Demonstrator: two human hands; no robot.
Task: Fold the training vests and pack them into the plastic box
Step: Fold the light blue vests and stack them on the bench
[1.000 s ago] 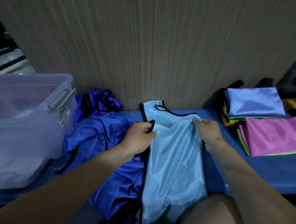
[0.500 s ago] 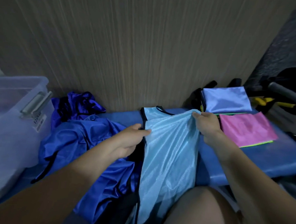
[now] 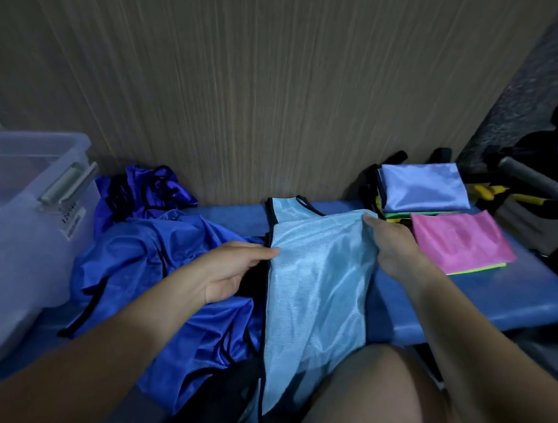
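Two hands on light blue vest (image 3: 316, 279), spread from desk (image 3: 462, 297) edge down over the knee. Left hand (image 3: 231, 270) pinching left hem, right hand (image 3: 391, 247) gripping upper right edge, fingers curled into cloth. Probably thin, slippery mesh, very light; best held at bound edges.

plastic box (image 3: 26, 215) left, loose vests (image 3: 156, 269) middle, folded stack (image 3: 434, 214) right

Bare bench (image 3: 481, 299) between vest, folded stack (image 3: 458, 245).
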